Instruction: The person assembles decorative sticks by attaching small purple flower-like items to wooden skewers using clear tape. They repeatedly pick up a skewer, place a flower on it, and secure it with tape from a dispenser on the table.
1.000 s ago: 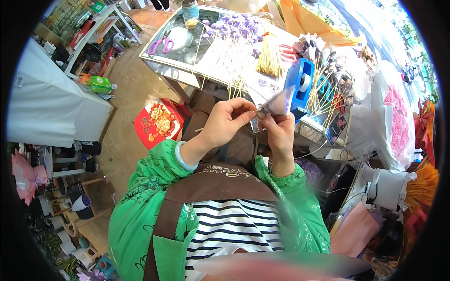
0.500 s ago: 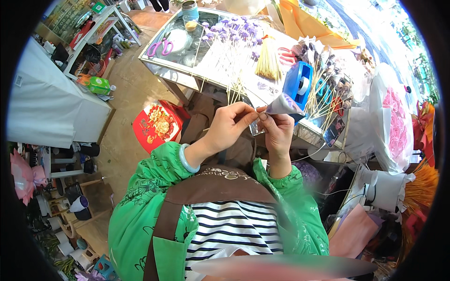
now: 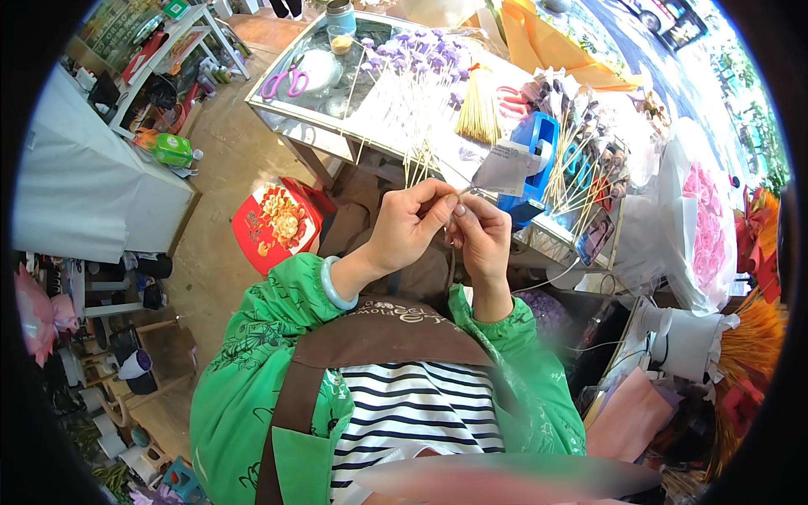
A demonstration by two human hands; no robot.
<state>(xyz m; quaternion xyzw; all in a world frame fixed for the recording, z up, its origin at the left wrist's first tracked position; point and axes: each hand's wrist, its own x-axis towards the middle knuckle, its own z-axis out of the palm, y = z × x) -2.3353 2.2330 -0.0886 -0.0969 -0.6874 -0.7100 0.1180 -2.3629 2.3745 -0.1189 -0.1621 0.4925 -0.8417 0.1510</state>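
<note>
Grey paper piece [image 3: 502, 171] up in the air over the table's [image 3: 303, 120] near edge, overlapping the blue tape dispenser [image 3: 543, 160] in view; contact unclear. Left hand [image 3: 411, 225]: thumb and forefinger pinched at the paper's narrow lower end. Right hand [image 3: 486, 238]: thumb and forefinger together there too; finer grip hidden. Judgement: light, even pressure suits thin paper; best pinch close to the taper, free panel clear of the dispenser.

Harsh daylight bleaches the tabletop [image 3: 370, 120]; outer edges bend into black.
</note>
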